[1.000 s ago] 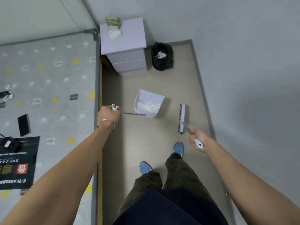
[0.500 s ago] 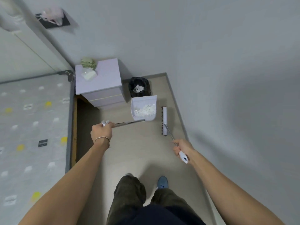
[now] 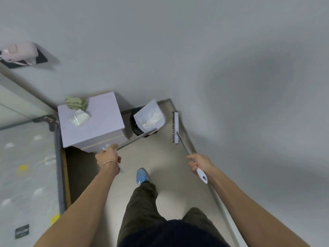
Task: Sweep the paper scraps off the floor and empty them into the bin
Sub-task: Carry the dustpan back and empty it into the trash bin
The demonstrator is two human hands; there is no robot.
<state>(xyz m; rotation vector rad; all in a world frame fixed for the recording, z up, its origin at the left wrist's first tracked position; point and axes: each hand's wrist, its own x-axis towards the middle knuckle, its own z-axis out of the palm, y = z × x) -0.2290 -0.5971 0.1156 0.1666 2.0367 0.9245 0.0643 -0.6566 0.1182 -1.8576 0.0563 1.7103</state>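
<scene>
My left hand (image 3: 108, 156) grips the metal handle of a white dustpan (image 3: 140, 116). The pan hangs tilted over the black bin (image 3: 134, 124) in the corner and hides most of it. White paper scraps (image 3: 151, 117) lie inside the pan. My right hand (image 3: 200, 163) holds the handle of a white broom (image 3: 176, 127), whose head rests near the right wall, to the right of the bin.
A lilac drawer chest (image 3: 94, 122) with tissues on top stands left of the bin. A bed with a grey patterned cover (image 3: 26, 166) fills the left side. Walls close in at the back and right. My blue shoe (image 3: 142, 176) stands on the beige floor.
I have stepped toward the corner. The dustpan rose from in front of the bin to over it and tilted. The broom came along beside it.
</scene>
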